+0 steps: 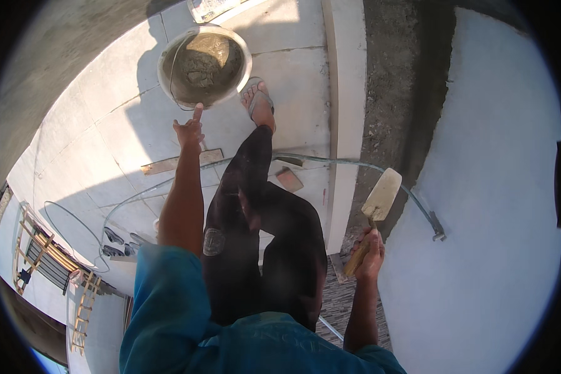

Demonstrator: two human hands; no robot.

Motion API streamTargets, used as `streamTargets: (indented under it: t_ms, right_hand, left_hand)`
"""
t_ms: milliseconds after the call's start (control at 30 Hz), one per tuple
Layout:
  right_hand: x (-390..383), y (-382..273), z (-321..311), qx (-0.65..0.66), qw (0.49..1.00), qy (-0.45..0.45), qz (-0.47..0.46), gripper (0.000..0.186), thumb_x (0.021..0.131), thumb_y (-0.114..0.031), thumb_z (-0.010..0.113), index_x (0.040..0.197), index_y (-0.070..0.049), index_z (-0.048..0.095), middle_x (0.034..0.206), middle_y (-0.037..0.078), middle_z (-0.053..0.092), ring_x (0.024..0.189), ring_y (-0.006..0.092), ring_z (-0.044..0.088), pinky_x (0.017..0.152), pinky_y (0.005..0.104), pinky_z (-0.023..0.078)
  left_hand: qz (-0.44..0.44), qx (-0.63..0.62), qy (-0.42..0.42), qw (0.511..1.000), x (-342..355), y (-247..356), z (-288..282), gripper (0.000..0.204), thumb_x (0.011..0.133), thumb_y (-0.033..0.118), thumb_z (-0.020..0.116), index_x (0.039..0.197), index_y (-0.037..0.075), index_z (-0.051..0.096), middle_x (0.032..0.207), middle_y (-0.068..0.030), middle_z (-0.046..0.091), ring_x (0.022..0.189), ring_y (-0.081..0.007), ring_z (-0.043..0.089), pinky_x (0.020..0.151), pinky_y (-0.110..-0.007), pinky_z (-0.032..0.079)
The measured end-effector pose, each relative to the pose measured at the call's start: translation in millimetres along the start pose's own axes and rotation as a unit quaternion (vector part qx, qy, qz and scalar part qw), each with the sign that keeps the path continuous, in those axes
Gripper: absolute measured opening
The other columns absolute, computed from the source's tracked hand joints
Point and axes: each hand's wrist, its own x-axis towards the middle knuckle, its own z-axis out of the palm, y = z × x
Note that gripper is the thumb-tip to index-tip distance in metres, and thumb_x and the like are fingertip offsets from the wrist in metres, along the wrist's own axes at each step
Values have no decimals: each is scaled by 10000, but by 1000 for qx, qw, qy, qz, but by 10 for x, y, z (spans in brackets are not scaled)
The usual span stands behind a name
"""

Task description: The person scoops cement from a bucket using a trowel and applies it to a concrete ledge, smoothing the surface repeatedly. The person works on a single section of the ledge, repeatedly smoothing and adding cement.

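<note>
The trowel (pixel 382 194) is gripped by its wooden handle in the right hand (pixel 369 252), its blade tilted up and away; the left hand (pixel 190 132) is held with fingers apart, one stretched to the near rim of the bucket (pixel 247 62), though whether it is touched cannot be told; mortar (pixel 209 71) is contained in the bucket, which is set toward the tiled floor's (pixel 293 68) far edge; a sandalled foot (pixel 260 103) is planted between it and the pale ledge (pixel 349 100) bordering the floor's right edge; the ledge is crossed by a hose (pixel 330 161)
</note>
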Motion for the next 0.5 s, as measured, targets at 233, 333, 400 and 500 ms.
streamTargets:
  t_ms: [233,333,400,500]
  right_hand:
    - [651,-1008,143,-67,997,35,-32,346,1063,-395,524,1101,-53,567,797,35,573,605,126,545,529,265,453]
    - [967,-1212,73,-41,997,37,-56,329,1068,-379,524,1082,-53,565,793,31,577,611,117,536,530,251,438]
    - [1193,-1340,102,-44,995,26,-88,324,1071,-373,525,1097,-53,568,782,24,582,628,108,538,538,240,434]
    - [1599,-1491,158,-64,993,28,-100,311,1066,-366,547,1108,-59,577,796,11,582,651,98,538,574,237,442]
  left_hand:
    - [-43,-167,-24,985,801,114,22,950,909,617,685,1560,31,319,1556,-163,432,1381,-311,498,1049,-486,499]
    - [-44,-286,16,957,626,361,264,846,964,540,653,1547,15,336,1533,-164,449,1406,-352,446,1131,-517,441]
    - [4,-312,-5,950,770,218,253,787,976,483,665,1523,3,367,1498,-167,477,1357,-358,494,1117,-512,466]
    - [26,-247,32,968,613,402,321,684,976,378,688,1477,-8,428,1438,-172,518,1275,-345,559,1066,-472,519]
